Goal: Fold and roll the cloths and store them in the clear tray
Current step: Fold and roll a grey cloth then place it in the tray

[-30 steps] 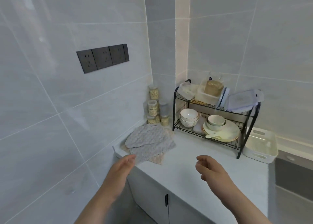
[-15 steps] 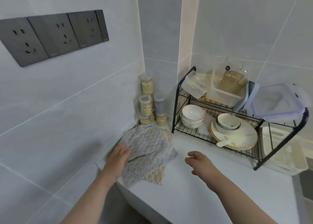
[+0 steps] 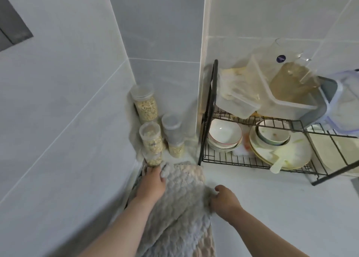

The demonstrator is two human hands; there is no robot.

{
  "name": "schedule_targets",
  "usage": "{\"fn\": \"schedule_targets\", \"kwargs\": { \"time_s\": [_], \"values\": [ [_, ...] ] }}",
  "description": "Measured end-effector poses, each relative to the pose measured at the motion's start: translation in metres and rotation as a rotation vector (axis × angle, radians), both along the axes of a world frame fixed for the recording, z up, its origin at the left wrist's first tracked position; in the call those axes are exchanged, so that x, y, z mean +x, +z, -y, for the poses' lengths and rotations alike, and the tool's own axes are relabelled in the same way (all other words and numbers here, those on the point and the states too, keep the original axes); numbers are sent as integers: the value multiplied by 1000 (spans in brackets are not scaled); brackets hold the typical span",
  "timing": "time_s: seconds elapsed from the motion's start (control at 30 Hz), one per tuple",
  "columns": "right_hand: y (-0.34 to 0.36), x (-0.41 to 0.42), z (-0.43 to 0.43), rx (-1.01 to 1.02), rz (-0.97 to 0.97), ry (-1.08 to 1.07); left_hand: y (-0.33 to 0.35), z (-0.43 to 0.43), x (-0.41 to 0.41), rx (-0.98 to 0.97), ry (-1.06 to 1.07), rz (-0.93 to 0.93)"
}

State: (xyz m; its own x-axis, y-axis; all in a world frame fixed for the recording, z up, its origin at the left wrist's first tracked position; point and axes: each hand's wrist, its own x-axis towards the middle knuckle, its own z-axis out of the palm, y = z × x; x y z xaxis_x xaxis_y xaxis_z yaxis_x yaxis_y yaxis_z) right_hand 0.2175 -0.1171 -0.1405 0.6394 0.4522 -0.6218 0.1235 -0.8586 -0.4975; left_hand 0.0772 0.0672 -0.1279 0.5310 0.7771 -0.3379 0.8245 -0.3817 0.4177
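A grey textured cloth lies on top of a beige cloth at the left end of the white counter. My left hand grips the grey cloth's far left corner, and a bit of cloth shows between its fingers. The cloth's right edge is bunched where my right hand grips it with curled fingers. A clear plastic tray holding a glass jug sits on the top shelf of the rack.
Several jars of oats stand in the corner just beyond the cloths. A black wire rack on the right holds bowls, a plate and lidded boxes. A tiled wall runs close along the left.
My view has moved in closer and lower. My left hand slid up to the grey cloth's far corner. My right hand came left from above the counter and took the cloth's right edge.
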Motion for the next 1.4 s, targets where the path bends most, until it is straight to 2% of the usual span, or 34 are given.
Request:
{"fn": "schedule_targets", "kwargs": {
  "time_s": [0.13,0.27,0.37,0.57,0.7,0.87,1.07,1.17,1.3,1.4],
  "values": [
    [-5,-1,2,-33,114,62,-14,-9,4,60,-8,4],
    [3,1,9,73,173,-17,-3,-7,-8,101,30,166],
    [16,-1,17,197,150,-38,23,-6,-25,97,89,243],
    [74,-4,40,505,12,-117,101,12,-58,-106,148,395],
    [123,8,76,681,-29,-190,153,43,-65,-59,193,487],
    [173,53,146,845,69,-305,194,111,-18,-72,144,654],
    [204,112,247,971,162,-292,201,191,55,-102,72,769],
    [184,122,305,876,156,-240,170,230,61,-152,-9,712],
    [106,119,373,567,82,-115,83,275,47,-254,-184,408],
    [45,103,396,332,101,70,1,293,31,-256,-314,139]
  ]
}}
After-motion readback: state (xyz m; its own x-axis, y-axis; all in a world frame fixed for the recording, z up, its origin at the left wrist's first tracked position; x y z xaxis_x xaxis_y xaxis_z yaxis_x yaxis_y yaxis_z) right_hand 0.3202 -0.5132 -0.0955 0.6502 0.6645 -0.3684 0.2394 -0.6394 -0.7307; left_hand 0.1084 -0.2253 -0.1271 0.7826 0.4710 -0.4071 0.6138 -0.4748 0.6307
